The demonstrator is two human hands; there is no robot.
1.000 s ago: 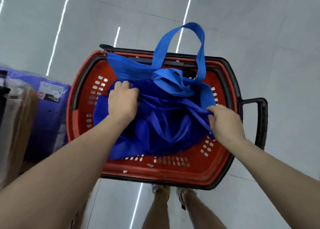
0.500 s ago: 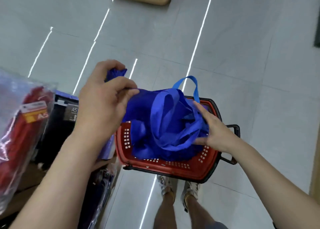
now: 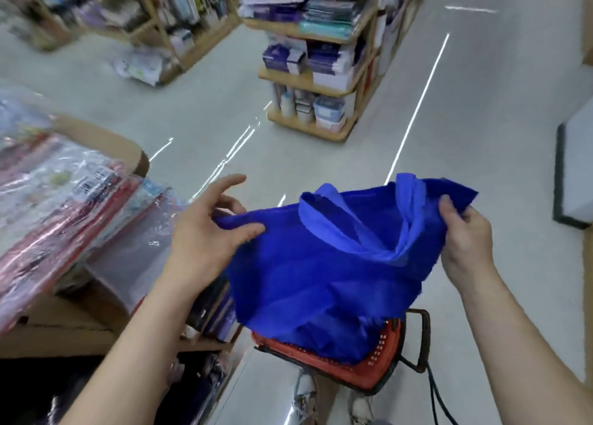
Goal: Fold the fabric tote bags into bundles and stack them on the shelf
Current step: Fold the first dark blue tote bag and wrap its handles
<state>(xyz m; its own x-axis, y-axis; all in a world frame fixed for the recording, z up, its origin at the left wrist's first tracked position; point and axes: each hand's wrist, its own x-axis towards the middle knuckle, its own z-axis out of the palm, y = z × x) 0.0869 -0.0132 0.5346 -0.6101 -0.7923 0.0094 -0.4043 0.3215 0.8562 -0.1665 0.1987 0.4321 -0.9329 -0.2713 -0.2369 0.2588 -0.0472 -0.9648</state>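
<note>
Over the red shopping basket (image 3: 375,365): blue tote bag (image 3: 321,264) held spread in mid-air by both hands.
Left hand (image 3: 202,235) pinches the bag's left top edge, thumb on top, index finger sticking out free. Right hand (image 3: 465,238) has its fingers curled round the right corner. Plastic-wrapped packs (image 3: 64,193) sit on the shelf (image 3: 48,325) at left.

The pale tiled floor (image 3: 449,155) carries a red shopping basket (image 3: 369,378) with a black handle, standing just in front of the person's shoes (image 3: 303,397). At the left, a wooden shelf (image 3: 54,325) bears a slanting stack of plastic-wrapped packs (image 3: 64,200), red and clear. Farther off, a wooden display rack (image 3: 308,130) stands on the floor, its tiers loaded with blurred boxes and containers.
</note>
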